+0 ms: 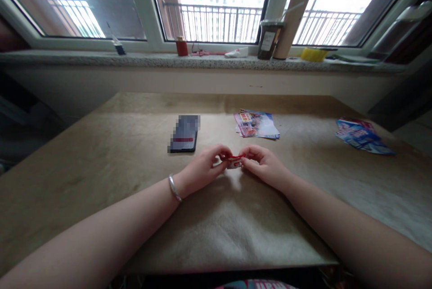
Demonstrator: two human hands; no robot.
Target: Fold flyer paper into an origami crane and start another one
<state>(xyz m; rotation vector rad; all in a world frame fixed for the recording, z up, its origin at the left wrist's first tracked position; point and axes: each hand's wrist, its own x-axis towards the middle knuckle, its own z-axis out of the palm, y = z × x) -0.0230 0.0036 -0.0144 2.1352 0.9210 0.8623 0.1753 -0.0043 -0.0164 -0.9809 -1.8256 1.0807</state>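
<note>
Both of my hands meet over the middle of the brown table point(101, 154). My left hand point(204, 167), with a silver bangle on its wrist, pinches one end of a small red and white folded paper piece point(233, 161). My right hand point(261, 165) pinches the other end, fingers curled round it. The piece sits just above the tabletop between my fingertips, and most of it is hidden by them.
A dark phone point(184, 133) lies just beyond my left hand. A stack of colourful leaflets point(256, 124) sits behind my right hand; more leaflets point(362, 136) lie at the far right. The windowsill point(84, 58) holds a red cup point(181, 47), a jar point(268, 39), a cardboard tube point(293, 19) and a yellow object point(313, 54).
</note>
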